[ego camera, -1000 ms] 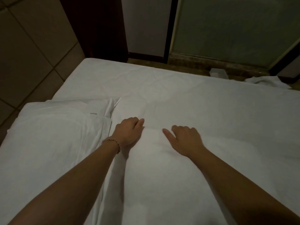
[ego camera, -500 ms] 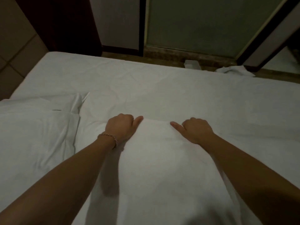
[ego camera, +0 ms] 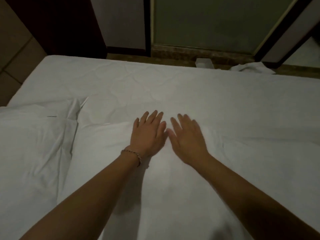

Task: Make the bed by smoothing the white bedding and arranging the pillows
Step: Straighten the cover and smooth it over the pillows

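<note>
A white sheet [ego camera: 173, 87] covers the bed across the whole view. A white pillow [ego camera: 173, 187] lies in front of me in the middle. My left hand [ego camera: 147, 134] and my right hand [ego camera: 187, 139] lie side by side, palms down with straight fingers, flat on the far part of that pillow. The left wrist wears a braided bracelet. A second white pillow [ego camera: 31, 153] lies at the left, creased, its open flap toward the middle.
Beyond the bed's far edge runs a strip of brown floor with a small white box [ego camera: 204, 63] and a crumpled white cloth [ego camera: 251, 69]. A frosted glass door [ego camera: 216, 23] and dark wooden panel stand behind. Tiled wall is at the left.
Both hands held the middle pillow's far edge with curled fingers; now the fingers are straight and the palms lie flat on it, closer together.
</note>
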